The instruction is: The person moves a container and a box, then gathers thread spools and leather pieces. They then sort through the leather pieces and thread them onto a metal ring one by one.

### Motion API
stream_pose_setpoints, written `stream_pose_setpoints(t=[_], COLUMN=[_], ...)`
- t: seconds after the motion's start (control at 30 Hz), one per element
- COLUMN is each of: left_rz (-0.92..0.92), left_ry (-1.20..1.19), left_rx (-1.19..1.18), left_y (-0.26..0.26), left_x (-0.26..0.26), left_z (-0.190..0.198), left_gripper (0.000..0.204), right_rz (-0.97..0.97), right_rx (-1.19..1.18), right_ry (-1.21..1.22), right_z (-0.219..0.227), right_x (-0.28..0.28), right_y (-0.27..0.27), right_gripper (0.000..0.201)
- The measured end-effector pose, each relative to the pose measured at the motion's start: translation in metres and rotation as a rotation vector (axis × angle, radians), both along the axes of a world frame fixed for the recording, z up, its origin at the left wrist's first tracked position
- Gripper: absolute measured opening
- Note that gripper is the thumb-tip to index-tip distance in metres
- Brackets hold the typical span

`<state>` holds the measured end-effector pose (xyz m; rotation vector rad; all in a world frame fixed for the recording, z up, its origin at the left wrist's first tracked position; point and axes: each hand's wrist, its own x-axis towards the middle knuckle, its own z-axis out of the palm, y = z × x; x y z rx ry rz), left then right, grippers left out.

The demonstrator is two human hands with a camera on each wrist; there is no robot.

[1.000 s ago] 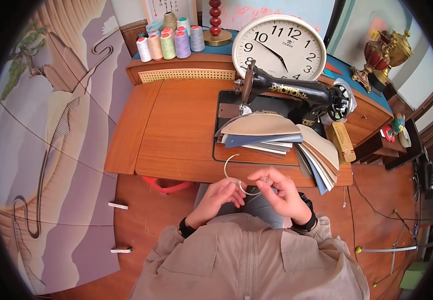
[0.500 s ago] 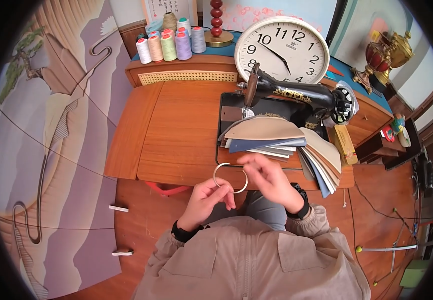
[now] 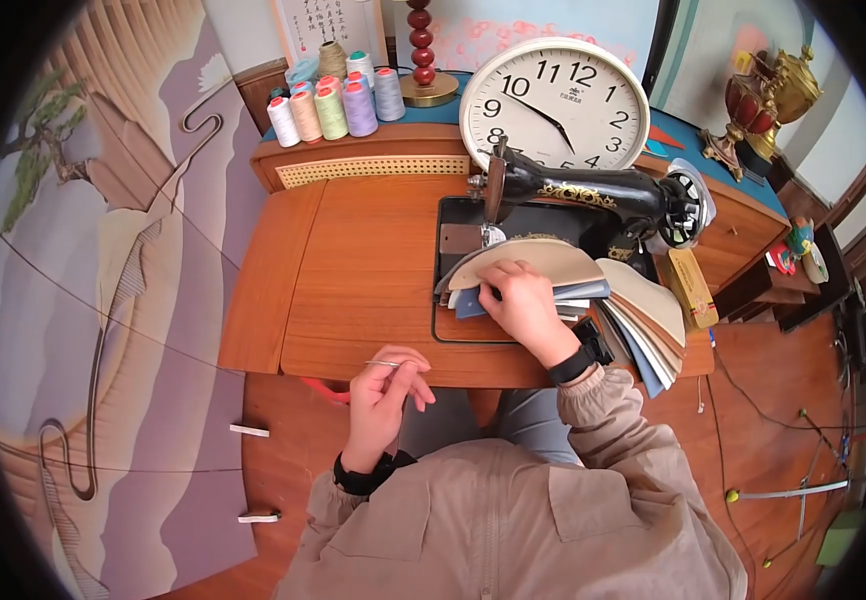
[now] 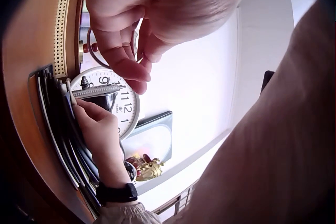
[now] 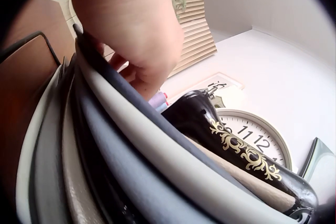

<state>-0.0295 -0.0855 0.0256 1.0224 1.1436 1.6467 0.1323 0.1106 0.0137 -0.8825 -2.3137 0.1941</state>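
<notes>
My left hand (image 3: 381, 410) is in front of the table's near edge, pinching a thin metal ring (image 3: 383, 363) between thumb and fingers. Edge-on in the head view, the ring shows as a curved loop (image 4: 93, 50) in the left wrist view. My right hand (image 3: 528, 312) grips the left part of a stack of rounded swatches (image 3: 573, 262), beige on top with blue, white and grey ones under it. Its fingers (image 5: 149, 79) curl over the stack's edge; the thumb is hidden in the right wrist view. A second fan of swatches (image 3: 643, 285) lies to the right.
Behind the swatches stands a black sewing machine (image 3: 593, 185) on the wooden table (image 3: 363, 260). A round clock (image 3: 558, 105) leans behind it. Several thread spools (image 3: 333, 112) stand back left, and a yellow box (image 3: 691, 288) lies at the right. A painted folding screen (image 3: 153, 400) is at the left.
The right hand has left the ring and moved forward onto the swatch stack. The left hand has kept the ring, turned it edge-on and drawn a little to the left.
</notes>
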Motion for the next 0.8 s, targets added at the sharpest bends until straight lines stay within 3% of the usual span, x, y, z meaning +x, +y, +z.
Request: stream_pose_setpoints(t=[0.07,0.13,0.17,0.27,0.37,0.5,0.8], left_rz=[-0.02,-0.036,-0.04,-0.079,-0.152,-0.24,-0.442], left_ry=[-0.019,-0.038,-0.049,-0.08,-0.113,-0.136,-0.095], left_rx=[-0.04,-0.074,-0.039,0.029,0.082,0.152,0.298], left_y=[-0.002,-0.001,-0.002,0.0,0.004,0.013,0.029], left_x=[-0.001,0.0,0.001,0.004,0.012,0.025,0.055], left_z=[0.002,0.004,0.004,0.005,0.01,0.018,0.039], left_gripper=[0.023,0.025,0.027,0.03,0.032,0.033,0.032], right_rz=[-0.002,-0.037,-0.037,0.036,0.2,0.19,0.141], right_rx=[0.013,0.018,0.018,-0.407,-0.706,-0.884,-0.877], right_ry=[0.002,0.293,0.295,0.786,1.035,1.036,1.017], right_z=[0.002,0.01,0.018,0.04,0.061,0.062,0.036], right_x=[0.004,0.012,0.017,0.042,0.064,0.083,0.102], right_y=[-0.001,-0.007,-0.013,-0.038,-0.066,-0.091,-0.11], right_gripper=[0.014,0.014,0.014,0.011,0.017,0.02,0.015])
